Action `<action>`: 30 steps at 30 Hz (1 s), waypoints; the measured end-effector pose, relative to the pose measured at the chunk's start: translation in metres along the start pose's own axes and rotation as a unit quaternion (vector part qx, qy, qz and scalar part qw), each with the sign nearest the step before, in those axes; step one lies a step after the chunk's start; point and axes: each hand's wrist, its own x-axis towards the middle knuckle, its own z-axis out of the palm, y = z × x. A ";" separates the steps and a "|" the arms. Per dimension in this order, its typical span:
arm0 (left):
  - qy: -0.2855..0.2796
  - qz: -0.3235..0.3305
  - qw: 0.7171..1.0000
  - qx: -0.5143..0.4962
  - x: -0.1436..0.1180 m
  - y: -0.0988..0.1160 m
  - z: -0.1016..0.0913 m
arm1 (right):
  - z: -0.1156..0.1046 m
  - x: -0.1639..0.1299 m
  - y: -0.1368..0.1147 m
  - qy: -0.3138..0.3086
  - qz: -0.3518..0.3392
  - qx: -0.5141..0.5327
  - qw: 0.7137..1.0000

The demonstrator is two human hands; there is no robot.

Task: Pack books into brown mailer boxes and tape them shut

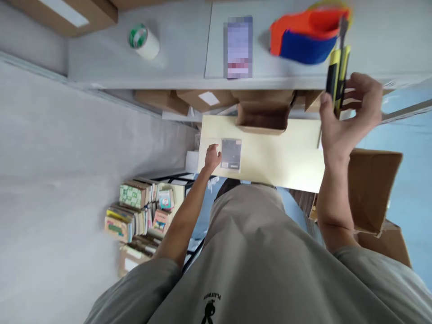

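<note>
My right hand (pixel 354 101) is raised at the shelf's front edge, thumb and fingers closed around a yellow-and-black utility knife (pixel 332 76). A second yellow-and-black strip runs alongside it, and a dark tip points away from me. Just beyond the knife is an orange and blue tape dispenser (pixel 303 47). Lower down, my left hand (pixel 212 156) rests over the pale yellow table (pixel 276 157), its fingers slightly bent and apart. Beside those fingers lies a flat dark item (pixel 231 154), like a book in a clear sleeve; whether they touch it I cannot tell.
The grey shelf (pixel 182 58) holds a tape roll (pixel 145 42) and a blurred-out flat rectangle (pixel 239 47). An open cardboard box (pixel 263 117) stands at the table's back. Stacked books (pixel 131 195) are at left, with a large open carton (pixel 373 189) at right.
</note>
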 end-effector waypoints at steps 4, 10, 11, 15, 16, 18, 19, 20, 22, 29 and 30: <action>-0.089 -0.012 0.995 0.054 -0.007 -0.068 0.025 | 0.052 -0.098 -0.063 -0.171 0.023 0.047 0.984; -0.129 0.078 0.987 0.046 0.003 -0.104 0.058 | 0.165 -0.227 -0.090 -0.300 0.165 0.062 0.938; -0.134 0.083 0.987 0.044 0.005 -0.107 0.060 | 0.180 -0.242 -0.091 -0.314 0.192 0.063 0.928; -0.149 0.106 0.982 0.042 0.010 -0.115 0.058 | 0.245 -0.279 -0.100 -0.346 0.273 0.048 0.896; -0.153 0.110 0.981 0.043 0.013 -0.116 0.056 | 0.263 -0.283 -0.102 -0.351 0.283 0.039 0.892; -0.160 0.128 0.978 0.043 0.021 -0.119 0.051 | 0.301 -0.287 -0.105 -0.365 0.293 0.016 0.884; -0.163 0.145 0.975 0.038 0.027 -0.120 0.048 | 0.318 -0.286 -0.106 -0.371 0.295 0.003 0.881; -0.166 0.165 0.972 0.028 0.033 -0.122 0.045 | 0.334 -0.284 -0.108 -0.378 0.294 -0.013 0.878; -0.178 0.209 0.962 -0.001 0.048 -0.127 0.041 | 0.359 -0.276 -0.114 -0.397 0.285 -0.057 0.871; -0.223 0.272 0.934 -0.062 0.080 -0.145 0.034 | 0.385 -0.255 -0.149 -0.473 0.283 -0.219 0.805; -0.223 0.271 0.934 -0.064 0.080 -0.144 0.034 | 0.386 -0.255 -0.152 -0.475 0.284 -0.224 0.802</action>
